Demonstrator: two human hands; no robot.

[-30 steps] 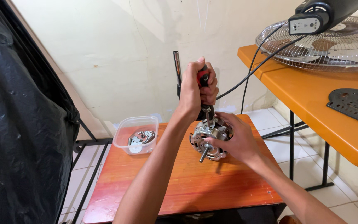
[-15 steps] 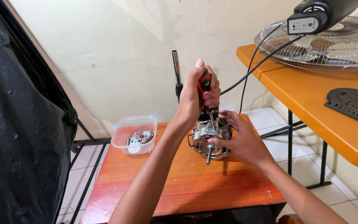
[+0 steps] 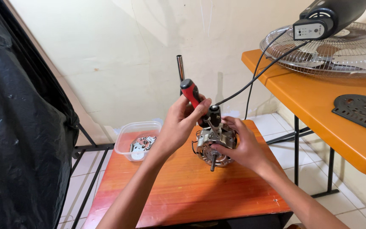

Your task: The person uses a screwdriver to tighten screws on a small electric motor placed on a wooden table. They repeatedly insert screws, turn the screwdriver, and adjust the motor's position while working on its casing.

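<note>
Gripping screwdriver [image 3: 192,94] over motor [image 3: 215,144]

A clear plastic tub [image 3: 138,140] sits at the far left corner of the low wooden table [image 3: 183,191], with small metal parts [image 3: 142,144] lying inside it. Behind the table's far edge a thin metal tube [image 3: 180,68] stands upright against the cream wall [image 3: 119,55]. To the right, a taller orange table [image 3: 318,106] carries a wire fan grille [image 3: 327,51] lying flat (a dark fan housing [image 3: 329,17] rests on top of it), and nearer the front edge a flat black perforated plate [image 3: 361,110]. Black plastic sheeting [image 3: 18,127] hangs along the left. The floor is pale tile [image 3: 276,123].
</note>
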